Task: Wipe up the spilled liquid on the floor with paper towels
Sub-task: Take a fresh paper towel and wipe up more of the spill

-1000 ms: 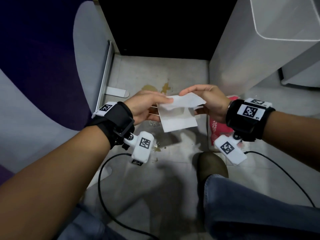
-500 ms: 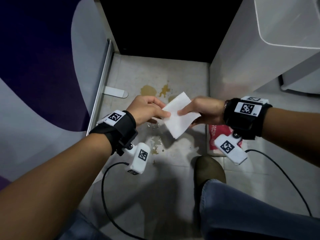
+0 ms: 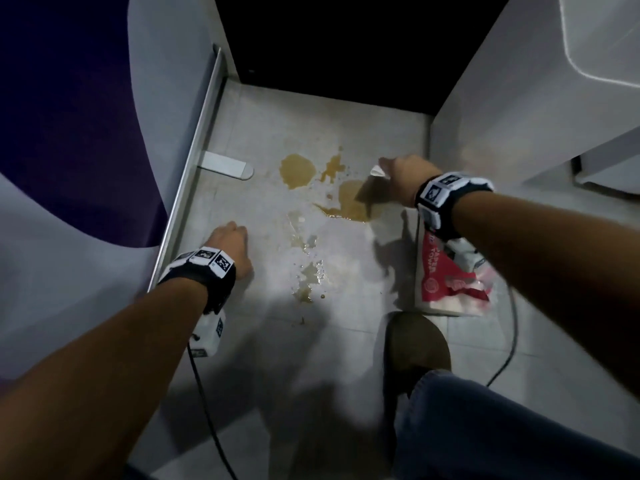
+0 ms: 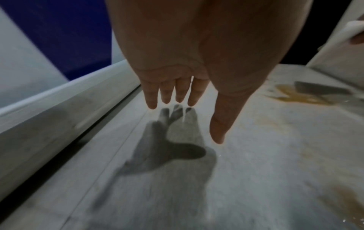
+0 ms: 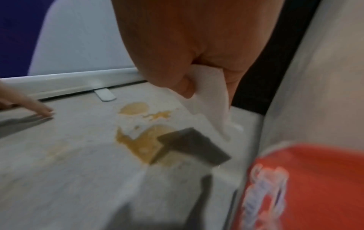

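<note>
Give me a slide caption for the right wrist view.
Right hand pinches a white paper towel above the brown spill on the floor.

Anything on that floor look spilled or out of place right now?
Yes. Brown liquid puddles and smaller splashes lie unwiped on the grey tiled floor. The right hand holds a white paper towel above them. A red-and-white paper towel pack lies torn open beside the spill.

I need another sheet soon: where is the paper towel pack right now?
In the head view the paper towel pack lies on the floor at the right, under the right forearm, beside the white cabinet and just ahead of the shoe.
</note>
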The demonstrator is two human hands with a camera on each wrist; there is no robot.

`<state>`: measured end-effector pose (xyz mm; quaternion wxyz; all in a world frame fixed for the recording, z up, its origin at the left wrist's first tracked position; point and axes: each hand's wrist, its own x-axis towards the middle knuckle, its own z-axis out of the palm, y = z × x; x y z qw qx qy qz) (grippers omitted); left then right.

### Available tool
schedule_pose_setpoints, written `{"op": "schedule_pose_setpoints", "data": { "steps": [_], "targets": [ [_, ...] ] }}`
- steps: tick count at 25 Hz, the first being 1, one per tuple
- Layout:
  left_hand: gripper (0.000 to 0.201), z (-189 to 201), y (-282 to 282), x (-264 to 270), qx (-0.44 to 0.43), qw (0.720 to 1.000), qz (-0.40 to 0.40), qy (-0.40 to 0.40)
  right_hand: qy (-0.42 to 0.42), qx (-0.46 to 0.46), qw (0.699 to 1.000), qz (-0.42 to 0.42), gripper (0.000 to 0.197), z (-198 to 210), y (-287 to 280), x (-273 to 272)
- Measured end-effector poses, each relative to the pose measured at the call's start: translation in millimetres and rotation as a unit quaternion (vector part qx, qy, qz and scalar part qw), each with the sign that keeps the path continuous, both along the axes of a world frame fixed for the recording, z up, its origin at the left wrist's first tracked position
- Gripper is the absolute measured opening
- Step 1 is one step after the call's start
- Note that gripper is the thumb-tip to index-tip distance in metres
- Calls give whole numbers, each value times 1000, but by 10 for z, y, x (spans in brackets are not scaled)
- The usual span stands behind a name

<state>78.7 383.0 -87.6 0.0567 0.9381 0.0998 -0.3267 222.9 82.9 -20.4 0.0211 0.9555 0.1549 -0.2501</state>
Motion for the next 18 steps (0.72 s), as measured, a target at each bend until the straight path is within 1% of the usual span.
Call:
{"op": "schedule_pose_setpoints", "data": {
  "steps": [2, 4, 5, 6, 7, 9, 11, 13, 16, 18],
  "targets": [
    [82, -151, 56, -89, 10, 1000, 5, 16, -10, 40, 998, -57, 43, -270, -7, -106],
    [107, -250, 56, -156, 10, 1000, 5, 20, 20, 69, 992, -103, 65, -503, -2, -263],
    [114, -291, 51, -180, 10, 1000, 5, 18, 40, 79, 989, -116, 75, -599, -2, -341],
    [120, -319, 48, -194, 8, 1000, 8, 16, 53, 91, 986, -130, 79, -692, 8, -405],
    [124, -340, 51, -199, 4, 1000, 11, 17, 57, 104, 982, -146, 78, -760, 22, -456],
    [128, -373, 72, -188, 0, 1000, 11, 26, 33, 123, 979, -157, 68, -910, 50, -523],
    [129, -360, 86, -200, -6, 999, 10, 41, -6, 102, 984, -143, 62, -1008, 67, -560],
    [129, -340, 93, -201, -13, 999, 18, 49, -34, 79, 987, -136, 60, -1065, 69, -541],
    [130, -310, 90, -188, -17, 998, 27, 59, -15, 113, 978, -174, 58, -1149, 110, -490],
    [130, -289, 81, -191, -18, 998, 24, 62, -19, 126, 970, -205, 57, -1214, 168, -462]
  ]
}}
